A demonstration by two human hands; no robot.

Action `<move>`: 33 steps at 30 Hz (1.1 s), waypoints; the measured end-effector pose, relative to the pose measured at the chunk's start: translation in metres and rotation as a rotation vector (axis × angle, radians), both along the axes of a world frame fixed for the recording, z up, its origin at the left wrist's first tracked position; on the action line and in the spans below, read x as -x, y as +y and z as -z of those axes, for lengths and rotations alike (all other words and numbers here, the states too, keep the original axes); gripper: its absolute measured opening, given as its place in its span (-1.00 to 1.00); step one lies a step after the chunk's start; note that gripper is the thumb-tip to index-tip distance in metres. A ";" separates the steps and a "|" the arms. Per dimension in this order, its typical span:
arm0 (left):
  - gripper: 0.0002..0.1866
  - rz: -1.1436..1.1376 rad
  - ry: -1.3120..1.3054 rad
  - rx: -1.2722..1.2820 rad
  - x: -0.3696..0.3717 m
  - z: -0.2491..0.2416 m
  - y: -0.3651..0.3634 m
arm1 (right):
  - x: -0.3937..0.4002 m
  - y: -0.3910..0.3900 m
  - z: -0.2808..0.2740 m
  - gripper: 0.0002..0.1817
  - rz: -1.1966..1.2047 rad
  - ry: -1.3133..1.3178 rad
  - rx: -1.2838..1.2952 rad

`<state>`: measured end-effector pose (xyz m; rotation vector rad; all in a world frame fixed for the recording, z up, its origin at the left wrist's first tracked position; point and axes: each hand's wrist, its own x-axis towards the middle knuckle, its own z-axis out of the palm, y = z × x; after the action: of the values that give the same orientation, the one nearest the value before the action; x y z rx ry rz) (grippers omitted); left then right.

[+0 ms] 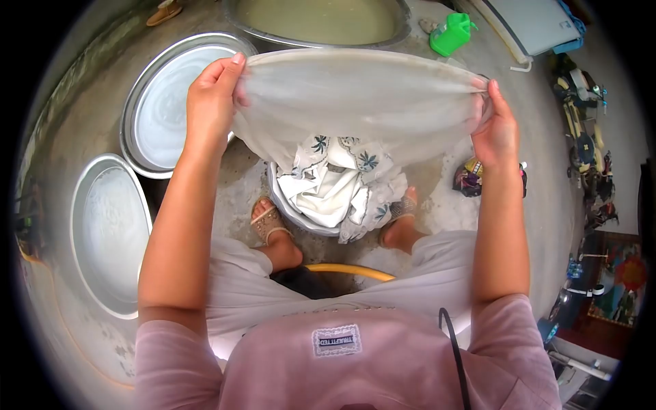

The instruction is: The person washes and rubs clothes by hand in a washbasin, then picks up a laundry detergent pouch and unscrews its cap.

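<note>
A sheer whitish cloth (pixel 362 89) hangs stretched between my two raised hands. My left hand (pixel 215 92) pinches its upper left corner, thumb on the near side and fingertips showing through the fabric. At the right end, my right hand (pixel 495 130) grips the other corner, the fingers partly behind the cloth. Below it, a basin (pixel 290 213) between my feet holds a heap of white cloth (pixel 328 198). Sheer fabric with dark leaf patterns (pixel 369 162) lies in that heap and spills over the basin's right rim. The hanging cloth overlaps the top of the heap in this view.
Two metal basins (pixel 130 154) (pixel 76 225) stand at the left, and a large tub (pixel 403 31) of cloudy water lies ahead. A green jug (pixel 451 35) stands at the upper right. Near my right hand sits a dark, colourful bag (pixel 468 179). Motorbikes (pixel 584 147) are parked far right.
</note>
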<state>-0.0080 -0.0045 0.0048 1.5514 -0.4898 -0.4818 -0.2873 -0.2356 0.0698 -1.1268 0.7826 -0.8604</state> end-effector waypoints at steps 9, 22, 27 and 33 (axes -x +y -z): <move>-0.72 0.109 0.072 0.363 0.010 -0.013 -0.007 | -0.019 0.026 -0.004 -0.68 -0.115 0.039 0.309; -0.74 0.259 0.231 0.243 0.060 -0.012 -0.008 | -0.063 0.080 0.031 -0.64 -0.977 0.536 0.421; -0.77 0.138 0.296 0.521 0.026 -0.037 0.006 | -0.056 0.068 0.092 -0.61 -1.161 0.844 0.572; -0.78 -0.083 0.160 0.450 0.005 -0.029 0.009 | -0.047 0.038 0.071 -0.60 -0.911 0.552 0.275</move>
<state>-0.0132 0.0041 0.0334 1.0871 -0.3768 -0.3956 -0.2402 -0.1973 -0.0007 -1.7920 0.4895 0.1327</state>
